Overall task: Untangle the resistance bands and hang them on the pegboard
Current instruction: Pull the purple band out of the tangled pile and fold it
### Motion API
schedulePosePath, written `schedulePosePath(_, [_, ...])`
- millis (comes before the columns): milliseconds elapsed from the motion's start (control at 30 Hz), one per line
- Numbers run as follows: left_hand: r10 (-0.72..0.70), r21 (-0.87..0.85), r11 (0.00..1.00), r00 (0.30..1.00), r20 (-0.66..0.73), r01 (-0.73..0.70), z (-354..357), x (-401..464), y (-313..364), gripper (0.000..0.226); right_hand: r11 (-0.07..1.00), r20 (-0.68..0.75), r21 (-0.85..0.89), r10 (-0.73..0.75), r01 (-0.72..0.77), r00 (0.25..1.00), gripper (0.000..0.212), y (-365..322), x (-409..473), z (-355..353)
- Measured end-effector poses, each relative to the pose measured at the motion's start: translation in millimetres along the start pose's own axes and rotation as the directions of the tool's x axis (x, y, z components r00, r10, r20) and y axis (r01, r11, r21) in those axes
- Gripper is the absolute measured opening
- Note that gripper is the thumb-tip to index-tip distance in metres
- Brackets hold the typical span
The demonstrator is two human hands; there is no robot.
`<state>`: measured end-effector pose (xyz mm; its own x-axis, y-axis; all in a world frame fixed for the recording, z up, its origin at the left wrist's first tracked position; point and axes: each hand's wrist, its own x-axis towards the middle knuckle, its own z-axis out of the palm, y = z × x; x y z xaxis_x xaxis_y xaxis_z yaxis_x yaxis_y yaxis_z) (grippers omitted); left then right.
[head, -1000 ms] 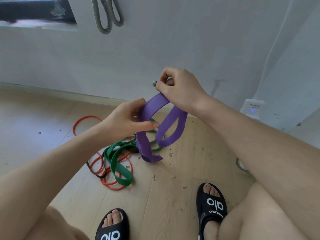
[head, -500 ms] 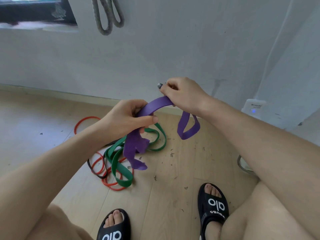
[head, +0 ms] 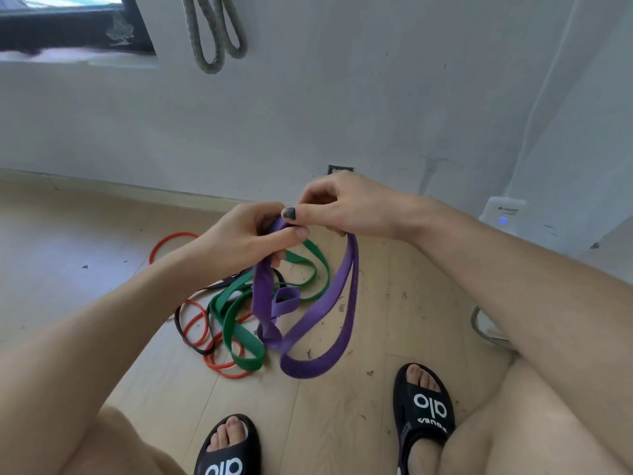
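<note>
Purple band lifted clear of the tangle

Left hand [head: 246, 234] and right hand [head: 346, 207] both pinch the purple resistance band [head: 318, 313] aloft so its twists hang free above the green band [head: 239, 334] on the floor [head: 102, 234].

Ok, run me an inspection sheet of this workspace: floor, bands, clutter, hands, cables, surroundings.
Surface: wooden floor, scattered with small debris.
Job's things: purple band held up, twisted at one end; green band, red band and black band tangled on the floor.
Clutter: nothing seen beyond debris.
Grippers: left hand and right hand both grip the purple band's top.
Cables: white cable runs down the wall.
Surroundings: white wall, grey rope loops hanging, white device with blue light; no pegboard in view.
</note>
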<state>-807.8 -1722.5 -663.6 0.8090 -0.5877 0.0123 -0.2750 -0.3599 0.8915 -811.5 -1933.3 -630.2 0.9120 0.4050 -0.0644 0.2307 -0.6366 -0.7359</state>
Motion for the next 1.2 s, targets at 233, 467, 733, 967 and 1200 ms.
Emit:
schedulePosePath(233, [-0.066, 0.092, 0.994, 0.991, 0.117, 0.055, -12, 0, -15, 0.041, 0.99, -0.001, 0.139, -0.004, 0.004, 1.0, 0.026, -1, -6, -3])
schedulePosePath(467, [0.014, 0.16, 0.987, 1.0, -0.027, -0.009, -11, -2, -1, 0.026, 0.984, 0.132, 0.151, 0.08, -0.099, 0.988, 0.024, -2, -14, -15])
schedulePosePath(733, [0.017, 0.128, 0.992, 1.0, -0.025, -0.014, -5, 1, -1, 0.042, 0.991, -0.052, 0.126, 0.055, -0.049, 0.997, 0.044, -6, 1, 9])
schedulePosePath(967, [-0.047, 0.147, 0.988, 0.997, 0.066, 0.037, -6, 8, -20, 0.03, 0.931, -0.32, 0.359, 0.054, 0.068, 0.946, 0.037, -21, 6, -5])
schedulePosePath(1200, [-0.038, 0.269, 0.961, 0.995, -0.095, 0.062, -15, 8, -24, 0.021, 0.975, -0.481, 0.197, 0.191, -0.107, 0.856, 0.043, 4, 3, -21])
